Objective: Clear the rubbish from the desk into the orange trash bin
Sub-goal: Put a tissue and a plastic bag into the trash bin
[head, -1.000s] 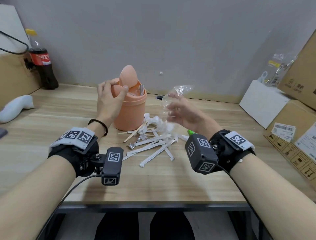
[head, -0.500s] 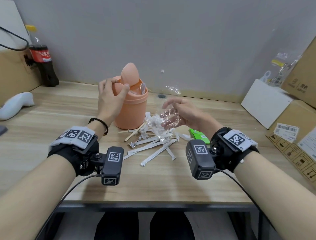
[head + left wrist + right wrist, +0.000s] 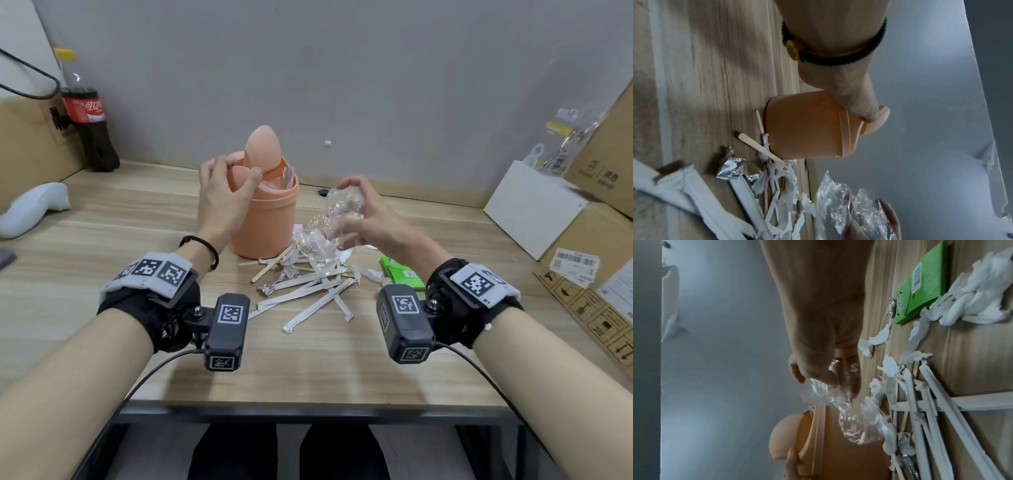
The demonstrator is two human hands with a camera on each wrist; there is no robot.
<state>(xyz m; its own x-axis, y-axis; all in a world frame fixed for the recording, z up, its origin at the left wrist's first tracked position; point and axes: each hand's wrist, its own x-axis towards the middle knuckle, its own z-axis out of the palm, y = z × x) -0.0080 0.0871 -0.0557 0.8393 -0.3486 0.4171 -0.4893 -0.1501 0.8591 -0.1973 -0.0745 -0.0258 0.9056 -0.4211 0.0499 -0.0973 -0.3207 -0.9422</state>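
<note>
The small orange trash bin (image 3: 265, 222) (image 3: 803, 128) (image 3: 834, 456) stands mid-desk with its swing lid (image 3: 263, 145) tipped up. My left hand (image 3: 226, 192) grips the lid's lower half, thumb on top. My right hand (image 3: 356, 212) (image 3: 822, 369) holds crumpled clear plastic wrap (image 3: 337, 219) (image 3: 851, 415) (image 3: 851, 211) just right of the bin, a little above the desk. Below it lies a pile of white paper sleeves (image 3: 308, 291), wooden sticks (image 3: 270, 263), foil scraps (image 3: 269, 289) and torn tissue. A green packet (image 3: 400, 272) (image 3: 925, 282) lies to the right.
A cola bottle (image 3: 89, 113) stands at the back left beside a cardboard box. A white object (image 3: 30, 209) lies at the left edge. A white box (image 3: 534, 209) and cardboard boxes (image 3: 589, 260) crowd the right side. A cable hole (image 3: 322, 192) sits behind the bin.
My right hand dipped to the pile, gathered more of the clear plastic wrap and has lifted it back up beside the bin. My left hand stays on the lid.
</note>
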